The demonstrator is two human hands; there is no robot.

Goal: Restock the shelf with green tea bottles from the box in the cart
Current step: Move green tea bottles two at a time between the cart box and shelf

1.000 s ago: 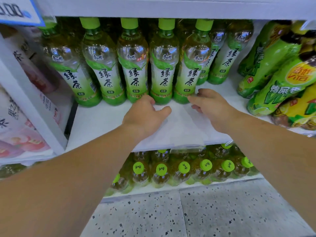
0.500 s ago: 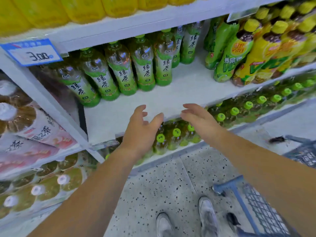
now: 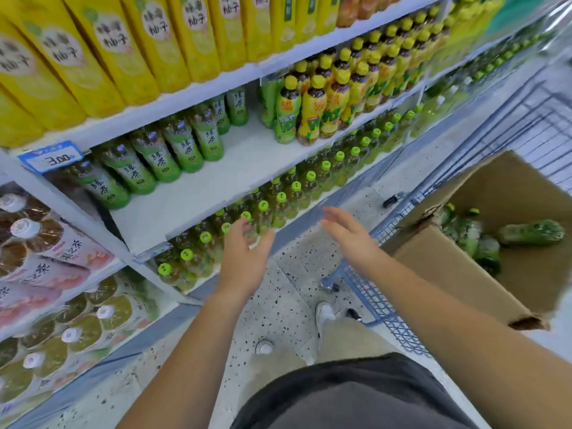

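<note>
The shelf [image 3: 216,187] for the task was the widest thing in view, a white board running from the lower left to the upper right, with much of its front part bare. The speckled floor [image 3: 278,305] lay under it, and on the right stood the blue wire cart [image 3: 380,305], just beside the person's legs. Inside the cart sat the cardboard box [image 3: 448,274], its flaps open. Above the shelf a row of yellow cartons [image 3: 123,51] filled the top board, and on the right part of the shelf itself stood yellow-capped bottles [image 3: 312,113]. The green tea bottles [image 3: 182,147] on the shelf stood upright in a row at its back left part, behind the bare front. More of them, the boxed bottles [image 3: 532,233], lay on their sides at the bottom of the box, too blurred for me to count. On the board below, green-capped bottles [image 3: 263,212] were packed closely together. The left hand [image 3: 244,258] hung in front of that lower board, its grip released, the fingers loose and holding nothing. The right hand [image 3: 349,233] was between the shelf and the cart, also with the grip released, the fingers straight and a little spread, touching nothing. A blue price tag [image 3: 51,157] was fixed at the left on the edge of the board above the shelf, and two light shoes [image 3: 323,312] showed on the floor.
</note>
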